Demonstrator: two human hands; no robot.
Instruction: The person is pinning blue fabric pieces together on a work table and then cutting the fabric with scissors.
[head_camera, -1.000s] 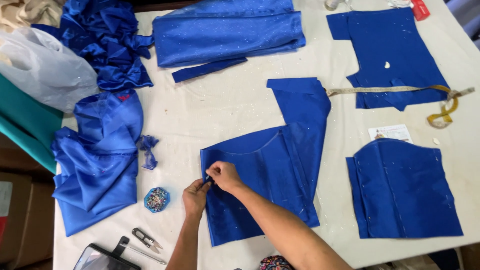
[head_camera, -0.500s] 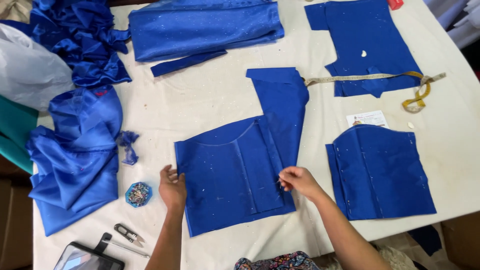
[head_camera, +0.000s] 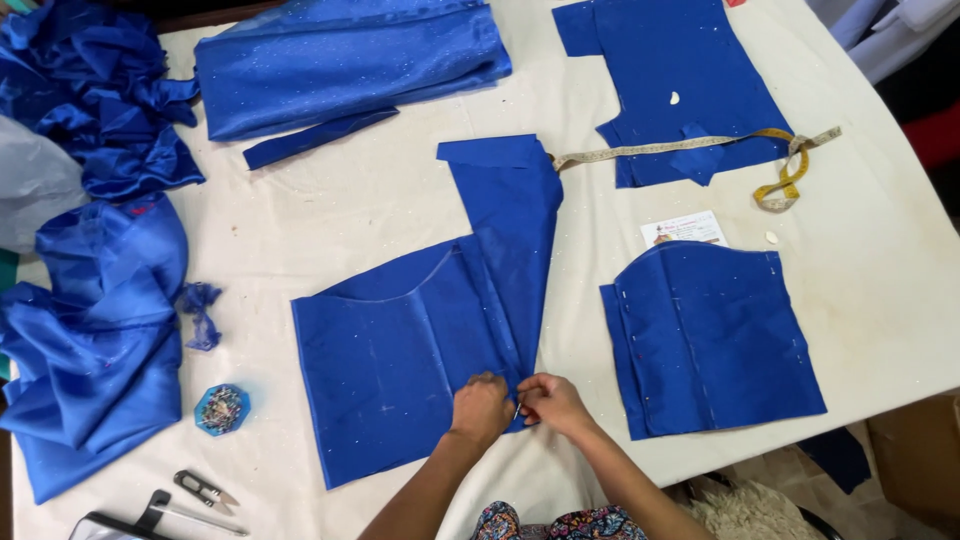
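Observation:
A cut piece of royal blue fabric (head_camera: 400, 370) lies flat on the white table (head_camera: 330, 210), with a long strip rising from its right side. My left hand (head_camera: 482, 408) and my right hand (head_camera: 550, 402) meet at the piece's lower right corner, near the table's front edge. Both pinch the fabric edge there, fingers closed on it. The exact spot between the fingertips is hidden.
A second blue panel (head_camera: 715, 340) lies to the right, a third (head_camera: 680, 90) at the back with a yellow tape measure (head_camera: 780, 170) across it. Folded blue cloth (head_camera: 350, 65) sits at the back, bunched cloth (head_camera: 95, 340) at left. A pin box (head_camera: 221, 409) and thread snips (head_camera: 205, 490) sit front left.
My left hand slid from the piece's left edge to its lower right corner. My right hand moved down a little to meet it. The camera shifted slightly.

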